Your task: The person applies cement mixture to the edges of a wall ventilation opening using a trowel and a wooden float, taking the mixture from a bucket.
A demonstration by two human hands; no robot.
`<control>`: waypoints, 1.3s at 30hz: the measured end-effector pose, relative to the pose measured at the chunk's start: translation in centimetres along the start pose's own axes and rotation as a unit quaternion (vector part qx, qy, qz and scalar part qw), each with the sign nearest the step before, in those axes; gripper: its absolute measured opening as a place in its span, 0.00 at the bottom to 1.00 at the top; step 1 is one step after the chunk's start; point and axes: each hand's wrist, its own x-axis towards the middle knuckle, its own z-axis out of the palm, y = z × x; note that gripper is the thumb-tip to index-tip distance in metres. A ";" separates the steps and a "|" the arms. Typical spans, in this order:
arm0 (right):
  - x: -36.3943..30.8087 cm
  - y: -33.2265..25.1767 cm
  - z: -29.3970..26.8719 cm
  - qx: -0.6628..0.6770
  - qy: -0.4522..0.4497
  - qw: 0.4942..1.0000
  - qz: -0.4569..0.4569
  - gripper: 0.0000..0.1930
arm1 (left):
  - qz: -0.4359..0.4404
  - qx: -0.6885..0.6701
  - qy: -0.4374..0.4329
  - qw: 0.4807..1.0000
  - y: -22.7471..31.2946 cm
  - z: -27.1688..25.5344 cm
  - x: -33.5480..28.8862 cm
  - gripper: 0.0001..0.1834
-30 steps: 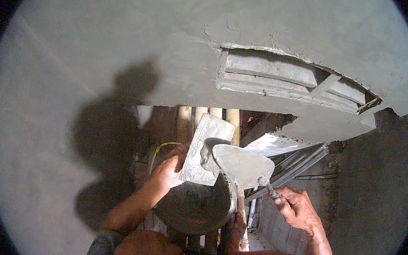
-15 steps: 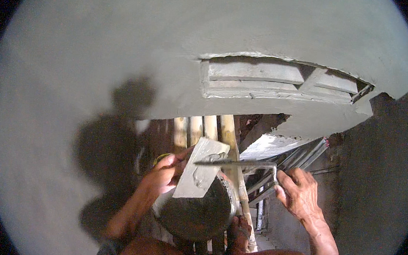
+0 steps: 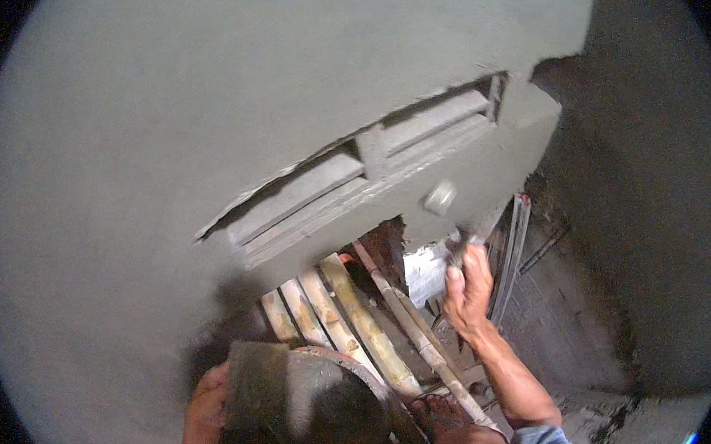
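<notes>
My right hand (image 3: pixel 469 291) is closed around the handle of a trowel (image 3: pixel 456 247), reaching up to the grey plastered wall below the slatted vent opening (image 3: pixel 360 168). The blade is blurred. Just beyond it, a pale, shiny patch (image 3: pixel 439 197) shows at the wall; I cannot tell whether it is wet mortar or the blade. Low on the left, my left hand (image 3: pixel 208 398) grips a flat rectangular plastering board (image 3: pixel 257 394), its fingers partly hidden behind it. The board overlaps a round bucket (image 3: pixel 341 356) with dark grey contents, partly in shadow.
Bamboo poles (image 3: pixel 364 327) form a slatted platform beneath me, with gaps between them. My foot (image 3: pixel 439 414) rests by a long pole. Thin pipes (image 3: pixel 513 251) stand upright right of my right hand. A dark grey wall (image 3: pixel 638 244) rises at the right.
The trowel has left the board, and my right hand has moved up toward the wall. My left hand has lowered the board beside the bucket. The view has turned, tilting the vent.
</notes>
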 end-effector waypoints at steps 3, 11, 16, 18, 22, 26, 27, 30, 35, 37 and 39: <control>1.1 -0.1 3.2 0.315 0.073 0.890 0.322 0.22 | -0.002 -0.045 0.063 0.997 2.7 0.8 -1.9 0.23; 5.4 0.6 10.1 0.547 0.126 0.748 0.354 0.20 | 0.077 0.096 0.087 0.989 3.2 -2.2 -4.0 0.24; 7.4 0.3 12.8 0.509 0.139 0.786 0.323 0.18 | 0.075 0.126 0.114 0.983 2.1 -3.4 -4.1 0.24; 7.9 0.2 13.6 0.488 0.132 0.803 0.315 0.19 | 0.072 0.131 0.119 0.982 1.8 -3.7 -3.8 0.24; 8.8 -0.2 14.8 0.424 0.145 0.851 0.274 0.18 | 0.067 0.134 0.121 0.981 1.2 -4.3 -3.2 0.24; 8.6 -0.7 15.0 0.428 0.083 0.866 0.243 0.16 | 0.062 0.136 0.111 0.982 0.7 -4.5 -2.1 0.24; 8.1 -1.3 14.7 0.448 0.053 0.861 0.234 0.16 | 0.059 0.140 0.109 0.982 0.6 -4.5 -1.9 0.24; 6.2 -3.7 12.9 0.453 -0.053 0.875 0.162 0.12 | 0.056 0.157 0.117 0.979 0.8 -5.0 -2.3 0.24; 8.6 -0.7 11.9 0.519 0.101 0.797 0.292 0.15 | 0.030 0.089 0.087 0.992 0.2 -6.5 -0.7 0.23; 9.7 -0.3 12.3 0.507 0.053 0.818 0.267 0.15 | 0.022 0.060 0.110 0.992 0.1 -6.5 -0.6 0.23; 9.6 -0.5 11.6 0.461 -0.007 0.865 0.198 0.16 | 0.008 0.011 0.139 0.990 0.2 -5.0 -0.3 0.26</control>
